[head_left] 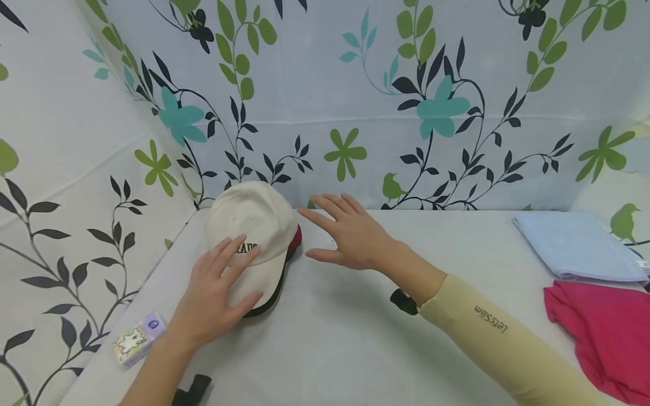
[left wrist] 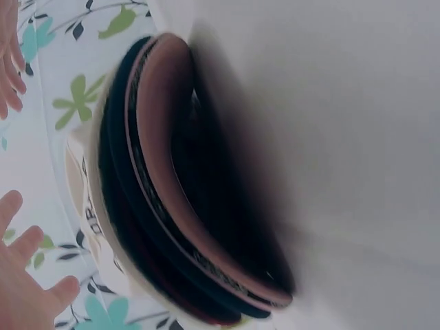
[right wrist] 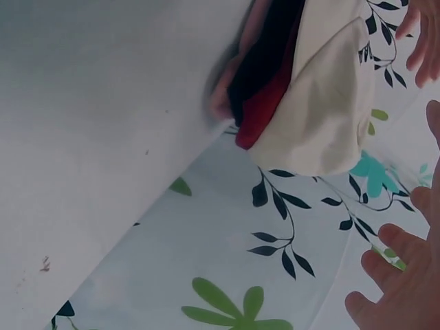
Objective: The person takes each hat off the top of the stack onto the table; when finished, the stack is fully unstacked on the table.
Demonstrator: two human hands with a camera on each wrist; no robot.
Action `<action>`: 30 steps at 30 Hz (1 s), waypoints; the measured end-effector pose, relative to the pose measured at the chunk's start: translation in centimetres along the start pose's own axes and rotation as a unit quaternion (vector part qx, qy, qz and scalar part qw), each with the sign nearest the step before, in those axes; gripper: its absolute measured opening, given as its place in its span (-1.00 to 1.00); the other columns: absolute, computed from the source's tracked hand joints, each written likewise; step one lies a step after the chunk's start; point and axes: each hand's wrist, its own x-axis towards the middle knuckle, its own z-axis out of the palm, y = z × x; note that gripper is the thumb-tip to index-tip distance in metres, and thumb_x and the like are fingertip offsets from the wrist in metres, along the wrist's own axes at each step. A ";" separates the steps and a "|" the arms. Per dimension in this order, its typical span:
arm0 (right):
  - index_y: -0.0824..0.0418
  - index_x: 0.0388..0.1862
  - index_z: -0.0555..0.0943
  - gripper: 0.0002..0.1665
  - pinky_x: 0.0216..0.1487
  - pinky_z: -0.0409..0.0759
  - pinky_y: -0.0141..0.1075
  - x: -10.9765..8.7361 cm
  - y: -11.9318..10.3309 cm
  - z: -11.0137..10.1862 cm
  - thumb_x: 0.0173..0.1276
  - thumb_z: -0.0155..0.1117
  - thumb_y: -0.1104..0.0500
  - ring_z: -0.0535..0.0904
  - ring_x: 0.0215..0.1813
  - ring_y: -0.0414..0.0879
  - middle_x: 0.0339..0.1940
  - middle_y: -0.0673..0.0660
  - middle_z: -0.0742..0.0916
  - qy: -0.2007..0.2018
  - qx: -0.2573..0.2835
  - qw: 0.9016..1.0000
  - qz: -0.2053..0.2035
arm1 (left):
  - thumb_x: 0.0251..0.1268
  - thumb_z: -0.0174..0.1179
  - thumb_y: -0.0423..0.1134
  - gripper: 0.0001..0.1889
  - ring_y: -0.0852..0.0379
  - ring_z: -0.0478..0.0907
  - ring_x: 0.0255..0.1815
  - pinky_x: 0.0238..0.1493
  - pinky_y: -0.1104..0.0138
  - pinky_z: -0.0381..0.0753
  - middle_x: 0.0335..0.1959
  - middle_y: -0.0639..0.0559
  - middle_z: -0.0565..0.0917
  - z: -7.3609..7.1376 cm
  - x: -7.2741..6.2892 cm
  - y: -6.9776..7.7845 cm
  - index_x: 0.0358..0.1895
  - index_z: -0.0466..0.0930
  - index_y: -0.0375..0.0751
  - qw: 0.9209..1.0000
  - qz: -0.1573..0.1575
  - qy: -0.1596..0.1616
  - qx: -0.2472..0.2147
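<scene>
1. Near the far-left corner of the table (head_left: 330, 344), a cream cap (head_left: 254, 217) tops nested caps (left wrist: 148, 172), seemingly stacked to save space.
2. Left hand (head_left: 215, 293) hovers wide above it, right hand (head_left: 352, 237) wide beside it, neither holding anything.

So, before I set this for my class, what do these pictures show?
There's no machine: the grip is a person's bare left hand and right hand. The widest picture comes from a camera on the head, looking down; the others come from cameras on the wrists. On the white table are stacked caps, cream on top, with a small packet to the left and a blue cloth and red cloth to the right. Both hands are near the caps, holding nothing.
</scene>
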 end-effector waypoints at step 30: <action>-0.02 0.63 0.20 -0.11 0.45 0.27 -0.12 8.4 -0.6 3.6 0.43 0.26 -0.23 0.27 0.48 0.02 0.50 0.11 0.38 0.003 0.219 0.971 0.097 | 0.31 0.34 -0.15 -0.14 -0.36 0.08 0.51 0.39 -0.28 0.08 0.57 -0.25 0.15 -1.6 -4.7 -5.6 0.61 0.10 -0.06 0.964 -0.233 -0.038 -0.124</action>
